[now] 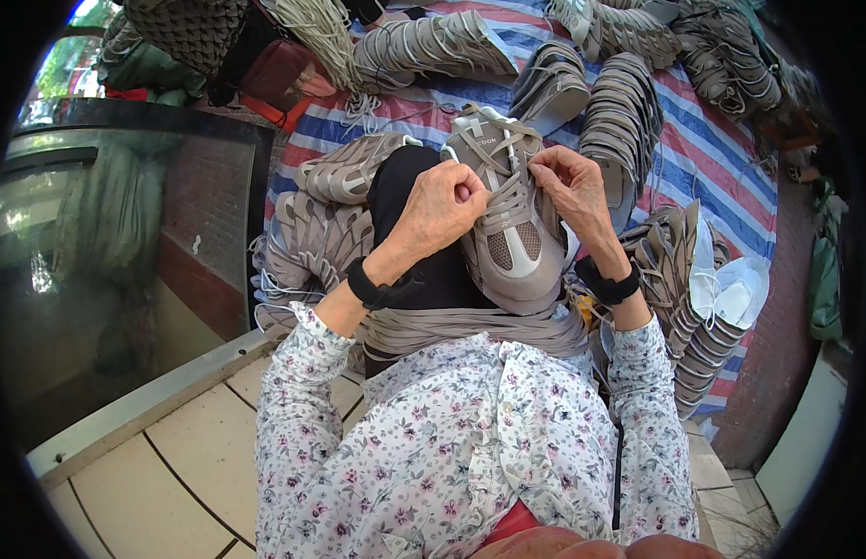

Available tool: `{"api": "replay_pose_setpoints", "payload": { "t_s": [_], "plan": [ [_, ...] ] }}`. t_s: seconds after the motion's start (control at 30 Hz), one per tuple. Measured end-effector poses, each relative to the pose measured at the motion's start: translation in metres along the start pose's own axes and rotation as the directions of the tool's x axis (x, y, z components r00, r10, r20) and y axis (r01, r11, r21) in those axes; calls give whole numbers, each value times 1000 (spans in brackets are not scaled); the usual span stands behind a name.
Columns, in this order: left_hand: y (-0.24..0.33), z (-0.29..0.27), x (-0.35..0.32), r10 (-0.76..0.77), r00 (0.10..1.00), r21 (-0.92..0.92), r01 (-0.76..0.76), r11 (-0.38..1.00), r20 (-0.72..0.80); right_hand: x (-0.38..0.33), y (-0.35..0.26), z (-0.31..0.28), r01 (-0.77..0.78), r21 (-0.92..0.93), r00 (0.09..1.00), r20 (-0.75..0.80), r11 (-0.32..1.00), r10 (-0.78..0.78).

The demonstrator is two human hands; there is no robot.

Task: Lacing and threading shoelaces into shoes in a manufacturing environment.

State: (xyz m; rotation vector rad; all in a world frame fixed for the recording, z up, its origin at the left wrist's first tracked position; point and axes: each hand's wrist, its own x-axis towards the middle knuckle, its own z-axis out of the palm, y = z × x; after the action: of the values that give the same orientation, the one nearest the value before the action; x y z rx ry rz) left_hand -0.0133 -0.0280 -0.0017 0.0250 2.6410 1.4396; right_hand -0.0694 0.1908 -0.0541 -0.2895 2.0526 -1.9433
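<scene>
Head view: at frame centre, taupe sneaker upper between curled-up left hand and, set apart, pinching right hand, grip on laces impossible to tell; at far right, green bag, contents hidden.

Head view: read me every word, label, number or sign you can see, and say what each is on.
Shoe, on the tongue: a short printed word, which I won't copy out.
Black wristbands: no text visible.
Elsewhere: no text I can make out; any other marks are too small or blurred to read.
</scene>
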Motion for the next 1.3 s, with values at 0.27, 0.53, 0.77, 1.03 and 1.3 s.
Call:
{"api": "replay_pose_setpoints", "payload": {
  "t_s": [0.27, 0.53, 0.77, 1.03, 1.3],
  "plan": [
    [-4, -4, -7, 224, 968, 199, -198, 960, -115, -2, -5, 1, -14, 1, 1000, -14, 1000, 14],
    [-4, -11, -5, 81, 996, 90, -83, 992, 29, 9, -40, 19, 338, -313, 941, 104, 888, -322],
    [-9, -16, -4, 123, 992, 129, -118, 985, -37, 32, -42, 19, 596, -533, 799, 318, 600, -511],
    [-6, -11, -1, -3, 996, -118, -8, 993, -92, 35, -36, 7, 438, -596, 887, 164, 673, -432],
    [-6, -5, 9, 144, 985, -9, -145, 989, -97, 25, -47, 1, 364, -373, 930, 95, 853, -355]
  ]
}}
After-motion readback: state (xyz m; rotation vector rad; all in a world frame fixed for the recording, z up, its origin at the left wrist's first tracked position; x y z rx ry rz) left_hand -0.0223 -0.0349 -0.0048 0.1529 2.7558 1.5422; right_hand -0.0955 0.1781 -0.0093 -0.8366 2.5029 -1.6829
